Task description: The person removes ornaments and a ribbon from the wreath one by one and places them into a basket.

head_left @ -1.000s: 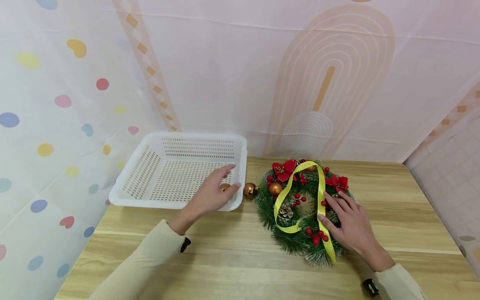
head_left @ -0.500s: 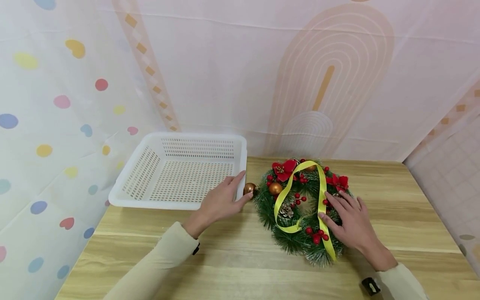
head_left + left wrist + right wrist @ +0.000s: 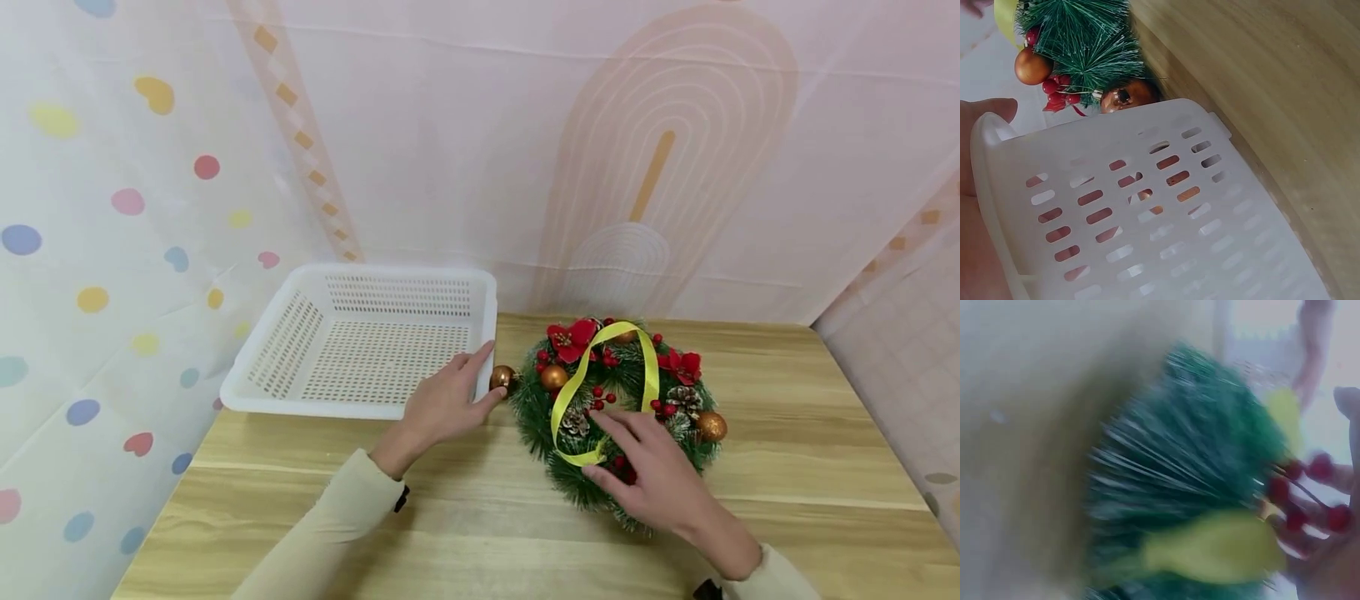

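Note:
A white slotted plastic basket (image 3: 315, 407) stands at the table's back left. My left hand (image 3: 444, 402) straddles its front right rim, thumb outside. Through the slotted wall (image 3: 1116, 206) in the left wrist view, skin shows, plus a little orange I cannot make out. A shiny gold ball (image 3: 503, 377) sits between basket and wreath, beside the thumb. My right hand (image 3: 654, 482) lies over the near part of the green wreath (image 3: 536, 425), fingers spread, by red berries (image 3: 1294, 519). A yellow ribbon (image 3: 651, 367) loops across the wreath; its lower tail is hidden by the hand in the head view.
The wreath carries red poinsettias (image 3: 573, 340), pine cones (image 3: 575, 423) and gold balls (image 3: 711, 426). A wooden table (image 3: 480, 517) lies beneath everything. Printed cloth (image 3: 435, 150) hangs close behind the basket and wreath. The right wrist view is blurred.
My left hand has moved right from over the basket's front right corner onto its rim. The right hand has shifted left across the wreath, uncovering a pine cone and gold ball.

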The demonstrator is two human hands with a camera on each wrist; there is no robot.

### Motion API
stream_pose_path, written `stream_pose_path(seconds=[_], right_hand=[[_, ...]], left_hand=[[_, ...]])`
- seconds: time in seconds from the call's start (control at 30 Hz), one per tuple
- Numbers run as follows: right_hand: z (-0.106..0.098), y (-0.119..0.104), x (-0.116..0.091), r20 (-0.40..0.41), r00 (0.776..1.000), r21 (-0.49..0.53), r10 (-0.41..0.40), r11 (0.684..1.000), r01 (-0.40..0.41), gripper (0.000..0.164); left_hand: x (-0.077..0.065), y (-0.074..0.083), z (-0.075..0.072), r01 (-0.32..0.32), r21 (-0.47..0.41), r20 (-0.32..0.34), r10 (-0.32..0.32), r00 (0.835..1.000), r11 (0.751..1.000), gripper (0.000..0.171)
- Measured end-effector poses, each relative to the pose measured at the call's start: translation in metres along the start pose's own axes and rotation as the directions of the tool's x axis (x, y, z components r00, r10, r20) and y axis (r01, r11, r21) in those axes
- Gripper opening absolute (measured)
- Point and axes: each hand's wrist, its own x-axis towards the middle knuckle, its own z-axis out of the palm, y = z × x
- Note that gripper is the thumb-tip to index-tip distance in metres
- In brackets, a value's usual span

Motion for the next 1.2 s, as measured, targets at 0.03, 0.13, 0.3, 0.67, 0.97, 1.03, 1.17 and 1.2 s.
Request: stream_pose_path(seconds=[0.03,0.13,0.3,0.67,0.97,1.03,1.17,1.2], right_hand=[[0.004,-0.002,0.0,0.027,1.0,-0.022,0.012,1.0,-0.012,0.067],[0.014,-0.002,-0.002,0.055,0.998,-0.094,0.037,0.995,-0.032,0.072],[0.02,0.002,-0.006,0.025,1.0,-0.184,-0.002,0.983,0.007,0.078],[0.021,0.019,-0.006,0.044,0.997,-0.22,-0.069,0.972,0.078,0.08],[0.009,0.046,-0.008,0.094,0.983,-0.149,-0.157,0.974,0.17,0.083],[0.006,0.05,-0.008,0.104,0.98,-0.139,-0.169,0.973,0.182,0.083],[0.0,0.045,-0.006,0.119,0.98,-0.121,-0.161,0.977,0.175,0.083],[-0.002,0.041,-0.005,0.122,0.982,-0.12,-0.145,0.98,0.16,0.083]], left_hand=[[0.0,0.0,0.0,-0.001,0.004,-0.003,0.001,1.0,1.0,0.073],[-0.001,0.0,0.0,-0.006,0.011,-0.01,0.006,1.0,1.0,0.073],[-0.001,-0.001,-0.001,-0.015,0.02,-0.022,0.016,1.0,1.0,0.072],[0.003,-0.007,-0.001,-0.056,0.042,-0.034,0.057,0.998,0.998,0.072],[0.003,-0.006,-0.001,-0.036,0.038,-0.008,0.036,0.999,0.999,0.072],[0.003,-0.005,-0.002,-0.035,0.035,-0.007,0.035,0.999,0.999,0.072],[0.002,-0.005,-0.002,-0.027,0.033,-0.01,0.028,1.0,0.999,0.071],[0.002,-0.005,-0.001,-0.026,0.033,-0.01,0.027,1.0,0.999,0.071]])
